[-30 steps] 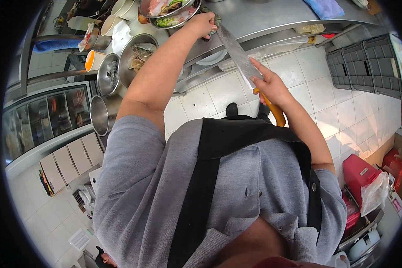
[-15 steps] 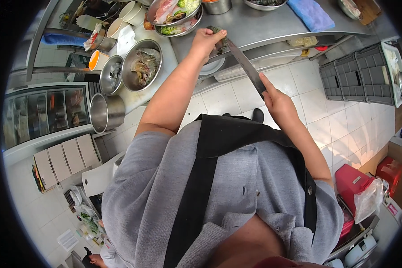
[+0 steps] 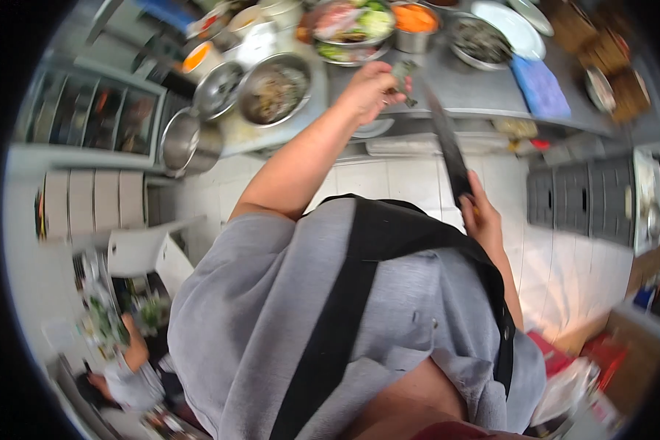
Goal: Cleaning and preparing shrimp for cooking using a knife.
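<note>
Between the fingers of my left hand (image 3: 374,91) is a raw grey prawn (image 3: 405,79), held up at the counter's front edge. My right hand (image 3: 482,214) grips the handle of a large kitchen knife (image 3: 446,132). The blade points up and away, its tip to the right of the prawn and apart from it. Left of my left hand stands a steel bowl (image 3: 306,110) with prawns or prawn pieces (image 3: 277,92) in it. Farther back on the right, another bowl (image 3: 484,66) holds several grey prawns (image 3: 479,39). The picture is blurred by motion.
Stacked bowls of meat and vegetables (image 3: 353,55) and a steel pot of orange pieces (image 3: 415,19) stand behind. A blue cloth (image 3: 541,86) lies near the counter edge. Grey crates (image 3: 581,198) stand right. Another person (image 3: 128,378) is at the lower left.
The view has turned, showing more of the counter's back. The knife has come away from the prawn, and my right hand is lower. My left hand still holds the prawn.
</note>
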{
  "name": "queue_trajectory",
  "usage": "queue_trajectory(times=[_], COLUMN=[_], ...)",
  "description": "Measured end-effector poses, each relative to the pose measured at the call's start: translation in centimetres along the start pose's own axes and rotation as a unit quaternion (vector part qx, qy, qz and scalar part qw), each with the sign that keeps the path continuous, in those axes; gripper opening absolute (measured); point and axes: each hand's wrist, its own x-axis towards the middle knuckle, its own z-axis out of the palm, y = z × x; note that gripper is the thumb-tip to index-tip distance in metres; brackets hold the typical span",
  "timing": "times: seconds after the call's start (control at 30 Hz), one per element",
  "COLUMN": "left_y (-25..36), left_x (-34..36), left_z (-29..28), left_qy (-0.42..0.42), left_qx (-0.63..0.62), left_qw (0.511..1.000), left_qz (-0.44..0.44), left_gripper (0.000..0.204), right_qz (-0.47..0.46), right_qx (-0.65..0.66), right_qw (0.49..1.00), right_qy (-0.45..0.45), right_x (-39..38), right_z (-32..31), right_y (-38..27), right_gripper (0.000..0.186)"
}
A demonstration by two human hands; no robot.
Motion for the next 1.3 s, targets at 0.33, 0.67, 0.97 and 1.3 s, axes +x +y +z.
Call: queue_trajectory(times=[0.33, 0.67, 0.97, 1.3], left_y=[8.3, 7.3, 2.7, 0.8], left_x=[-8.8, -5.4, 17.6, 29.8], left_z=[-9.5, -8.8, 10.8, 12.1], left_qy=[0.166, 0.165, 0.025, -0.059], left_qx=[0.384, 0.722, 0.7, 0.815], left_qw=[0.862, 0.614, 0.679, 0.577], left_qz=[0.288, 0.271, 0.22, -0.011], left_gripper=[0.034, 0.023, 0.022, 0.043], right_qz=[0.08, 0.124, 0.13, 0.213], right_qx=[0.114, 0.154, 0.229, 0.271], right_qw=[0.989, 0.977, 0.948, 0.923], right_qy=[0.053, 0.084, 0.178, 0.172], right_x=[1.2, 2.1, 0.6, -2.3], right_z=[-2.0, -3.4, -4.9, -4.6], right_y=[1.3, 2.9, 5.6, 6.4], right_gripper=[0.056, 0.056, 0.056, 0.057])
